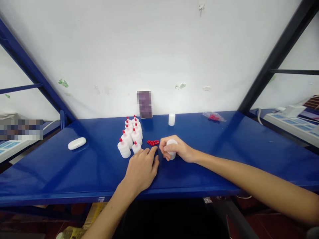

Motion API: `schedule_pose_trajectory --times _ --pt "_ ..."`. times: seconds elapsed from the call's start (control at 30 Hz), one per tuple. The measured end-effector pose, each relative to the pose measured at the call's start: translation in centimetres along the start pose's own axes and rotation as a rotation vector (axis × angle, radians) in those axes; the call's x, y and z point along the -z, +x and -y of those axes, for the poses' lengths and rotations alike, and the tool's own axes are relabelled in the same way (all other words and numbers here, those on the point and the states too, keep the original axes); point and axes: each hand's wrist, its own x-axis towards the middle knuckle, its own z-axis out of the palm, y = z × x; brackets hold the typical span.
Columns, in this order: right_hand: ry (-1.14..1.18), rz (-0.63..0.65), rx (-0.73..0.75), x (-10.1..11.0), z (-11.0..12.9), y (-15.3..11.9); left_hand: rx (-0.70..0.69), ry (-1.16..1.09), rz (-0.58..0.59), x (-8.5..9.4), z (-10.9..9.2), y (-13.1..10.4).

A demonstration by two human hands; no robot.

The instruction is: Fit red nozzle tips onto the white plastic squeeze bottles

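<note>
- Fingers (164, 149) of the right hand (183, 149) curled snugly round a white bottle (171, 142), maybe to keep it steady.
- Left hand (141, 167) looked loose, thumb apart, and hid part of a capped bottle (136, 147).
- Red caps (153, 143) lay near both hands on the bench (99, 169), probably for easy reach.
- Other capped bottles (124, 149) stood close together, perhaps to save room.
- Whether the left hand touched a cap, I couldn't tell.

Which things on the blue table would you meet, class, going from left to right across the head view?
White oval case, red-tipped bottles, pile of small red caps, right hand holding a white bottle, plastic bag.
</note>
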Motion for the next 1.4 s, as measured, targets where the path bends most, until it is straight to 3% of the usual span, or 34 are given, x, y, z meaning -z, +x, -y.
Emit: schedule_pose_trajectory --times 0.13,0.47,0.7,0.93,1.07,1.13,1.2,1.3,1.4 --pt "-0.088 -0.009 0.004 -0.8 1.0 -0.5 0.014 -0.003 0.014 0.2 0.1 -0.1" --pt "0.087 -0.166 0.081 -0.7 0.5 -0.4 0.048 -0.048 -0.012 -0.2 -0.1 -0.2" --pt "0.165 -0.089 0.040 -0.8 0.0 -0.6 0.157 -0.056 -0.013 0.1 0.8 -0.2" --pt "0.219 -0.035 -0.046 -0.9 -0.6 -0.8 0.136 -0.071 0.027 -0.1 1.8 0.3" --pt "0.216 -0.010 -0.092 -0.9 -0.7 -0.7 0.109 -0.152 -0.024 -0.1 1.7 0.5" --pt "0.215 -0.007 -0.090 -1.0 -0.7 -0.7 0.086 -0.307 -0.118 0.1 1.3 0.5" --pt "0.186 -0.024 -0.096 -1.2 -0.5 -0.8 0.076 -0.618 -0.206 0.4 0.6 0.3" --pt "0.028 -0.069 -0.090 -1.7 0.1 -1.1 0.098 -1.217 -0.216 1.4 -0.9 -0.1" --pt "-0.193 -0.049 -0.009 -2.4 1.0 -1.6 0.062 -1.567 -0.248 2.2 -2.2 -0.4"
